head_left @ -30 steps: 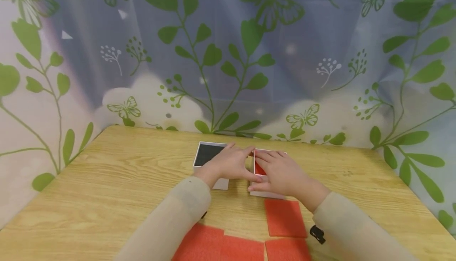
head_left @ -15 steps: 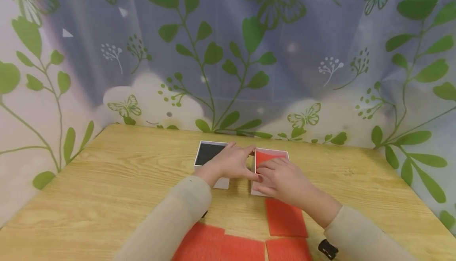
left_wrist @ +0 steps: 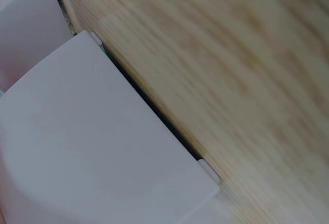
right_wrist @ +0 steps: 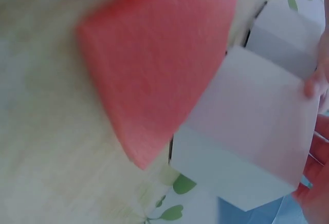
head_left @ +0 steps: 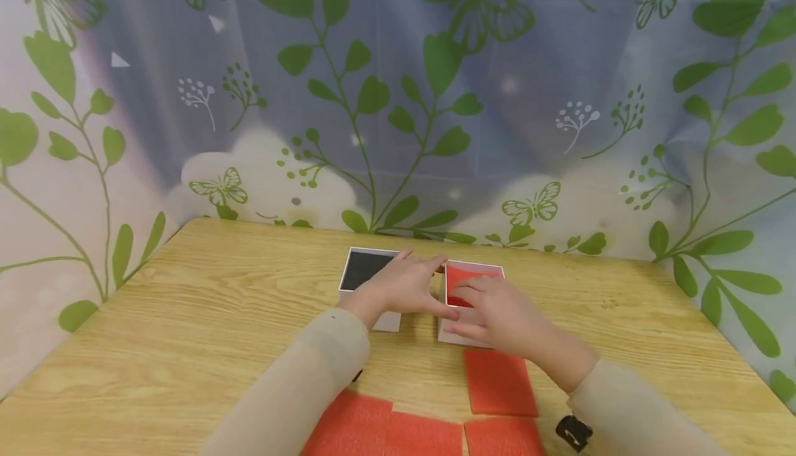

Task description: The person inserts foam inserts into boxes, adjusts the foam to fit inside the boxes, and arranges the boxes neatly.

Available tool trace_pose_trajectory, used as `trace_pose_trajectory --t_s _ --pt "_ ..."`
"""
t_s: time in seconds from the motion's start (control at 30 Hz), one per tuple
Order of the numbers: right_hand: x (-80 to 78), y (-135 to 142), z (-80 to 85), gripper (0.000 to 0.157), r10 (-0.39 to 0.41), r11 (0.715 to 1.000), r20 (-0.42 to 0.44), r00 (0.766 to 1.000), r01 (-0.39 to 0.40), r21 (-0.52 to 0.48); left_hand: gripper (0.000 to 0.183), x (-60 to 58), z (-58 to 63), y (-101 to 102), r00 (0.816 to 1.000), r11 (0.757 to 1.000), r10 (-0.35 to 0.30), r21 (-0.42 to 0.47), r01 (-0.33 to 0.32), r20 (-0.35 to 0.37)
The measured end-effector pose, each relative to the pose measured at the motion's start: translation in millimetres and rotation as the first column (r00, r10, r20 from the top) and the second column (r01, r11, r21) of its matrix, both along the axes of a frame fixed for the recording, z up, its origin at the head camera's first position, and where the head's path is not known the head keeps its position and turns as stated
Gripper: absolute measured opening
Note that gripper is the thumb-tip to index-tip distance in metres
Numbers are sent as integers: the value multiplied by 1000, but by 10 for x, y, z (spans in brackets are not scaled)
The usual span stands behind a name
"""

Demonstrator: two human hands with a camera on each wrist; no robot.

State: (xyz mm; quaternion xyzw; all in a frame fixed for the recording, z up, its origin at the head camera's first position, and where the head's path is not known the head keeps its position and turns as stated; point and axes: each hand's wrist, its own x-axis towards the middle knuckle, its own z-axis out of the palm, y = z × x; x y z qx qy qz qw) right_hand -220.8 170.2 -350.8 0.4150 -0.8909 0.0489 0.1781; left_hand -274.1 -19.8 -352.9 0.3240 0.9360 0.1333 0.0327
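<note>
Inside the right white box lies a red sheet, far-left of the right hand, the nearer one, its fingers dipping in, grip unclear; the left hand holds the box's left side between spread thumb and fingers.

A second ago my right fingers lie spread across the opening of the white box; now they are back at its near side, baring more of the red sheet inside. My right sleeve sits farther right, with more of the black wrist device showing.
</note>
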Motion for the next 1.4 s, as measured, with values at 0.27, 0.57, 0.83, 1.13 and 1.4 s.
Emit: trace_pose_trajectory --t_s 0.27,0.57,0.83,1.13,1.4 --pt "-215 -69 90 76 -140 988 148 979 127 93 93 -5 18 -13 1000 999 12 -33 -12 -3" --pt "-229 -33 88 81 -165 983 241 956 140 119 94 -5 11 5 1000 999 17 -42 -17 2" --pt "-74 324 162 81 -169 984 210 963 154 85 102 -1 22 35 1000 1000 10 -20 -9 13" --pt "111 505 90 30 -128 986 33 991 124 109 103 -6 10 26 1000 1000 6 -1 -6 21" --pt "118 527 48 17 -38 999 -94 995 40 23 102 -19 -24 2 1000 1000 3 6 -3 30"
